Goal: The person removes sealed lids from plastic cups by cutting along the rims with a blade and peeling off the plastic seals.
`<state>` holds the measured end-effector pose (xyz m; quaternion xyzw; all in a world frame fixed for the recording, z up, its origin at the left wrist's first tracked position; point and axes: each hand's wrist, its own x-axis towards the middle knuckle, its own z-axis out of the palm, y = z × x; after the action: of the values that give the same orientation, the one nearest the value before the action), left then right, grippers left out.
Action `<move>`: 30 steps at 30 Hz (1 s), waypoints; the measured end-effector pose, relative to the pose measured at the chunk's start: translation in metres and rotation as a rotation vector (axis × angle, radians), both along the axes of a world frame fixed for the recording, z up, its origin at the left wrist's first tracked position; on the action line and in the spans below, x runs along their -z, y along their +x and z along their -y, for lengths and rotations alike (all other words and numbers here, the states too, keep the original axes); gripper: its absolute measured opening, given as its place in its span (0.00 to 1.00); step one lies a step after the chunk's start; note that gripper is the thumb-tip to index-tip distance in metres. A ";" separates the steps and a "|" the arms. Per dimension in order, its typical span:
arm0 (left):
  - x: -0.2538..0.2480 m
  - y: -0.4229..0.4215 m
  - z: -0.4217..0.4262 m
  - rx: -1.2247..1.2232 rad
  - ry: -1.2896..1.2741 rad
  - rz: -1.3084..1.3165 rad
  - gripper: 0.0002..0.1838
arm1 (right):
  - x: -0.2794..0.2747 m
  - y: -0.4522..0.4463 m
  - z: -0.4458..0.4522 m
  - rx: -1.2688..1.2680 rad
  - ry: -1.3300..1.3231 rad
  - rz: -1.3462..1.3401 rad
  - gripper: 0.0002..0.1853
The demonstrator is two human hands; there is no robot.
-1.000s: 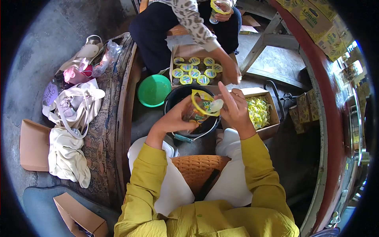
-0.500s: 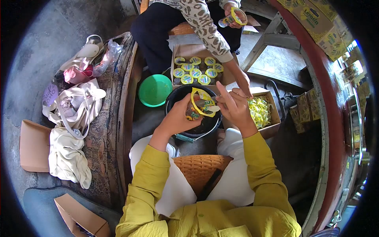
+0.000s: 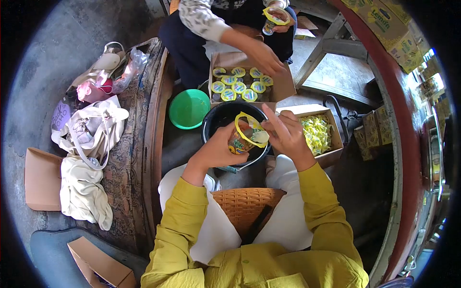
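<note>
My left hand (image 3: 217, 145) is closed around a clear printed plastic cup (image 3: 238, 143) with a yellow-edged film lid (image 3: 259, 136), tilted above a black bucket (image 3: 207, 126). The lid is partly lifted or cut, and the cup's mouth faces my right hand. My right hand (image 3: 289, 137) is at the lid's right edge, its index finger extended and the other fingers curled. What those fingers pinch is hidden.
A carton (image 3: 286, 88) of yellow-lidded cups stands beyond the bucket, beside a green basin (image 3: 188, 126). At right is a box (image 3: 337, 139) of yellow sachets. Opposite, a co-worker's hand (image 3: 265, 56) hovers over the carton; the other holds a cup (image 3: 270, 25). Bags (image 3: 103, 122) lie at left.
The cup's mouth has turned more toward my right hand, and the grey blade-like piece at the lid no longer shows. The co-worker's reaching arm has drawn back from the sachet box to above the carton.
</note>
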<state>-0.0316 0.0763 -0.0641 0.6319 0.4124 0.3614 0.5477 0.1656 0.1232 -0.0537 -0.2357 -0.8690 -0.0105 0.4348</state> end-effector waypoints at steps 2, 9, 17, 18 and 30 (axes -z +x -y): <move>0.003 0.000 0.002 0.038 -0.075 0.030 0.34 | 0.001 -0.001 0.001 -0.004 0.009 0.000 0.30; 0.008 -0.005 0.004 0.269 -0.354 0.316 0.40 | -0.009 -0.002 0.005 -0.061 -0.006 -0.023 0.29; 0.003 -0.007 0.000 0.520 -0.501 0.484 0.26 | -0.014 0.002 0.011 -0.103 0.044 0.065 0.17; 0.003 -0.007 -0.001 0.520 -0.512 0.497 0.27 | -0.014 0.002 0.010 -0.106 0.067 0.058 0.15; 0.012 -0.005 0.003 0.658 -0.687 0.761 0.36 | -0.016 0.000 0.010 -0.093 0.135 -0.001 0.09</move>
<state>-0.0362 0.0731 -0.0764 0.3400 0.0637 0.2199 0.9121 0.1659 0.1131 -0.0373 -0.1652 -0.8762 -0.0489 0.4502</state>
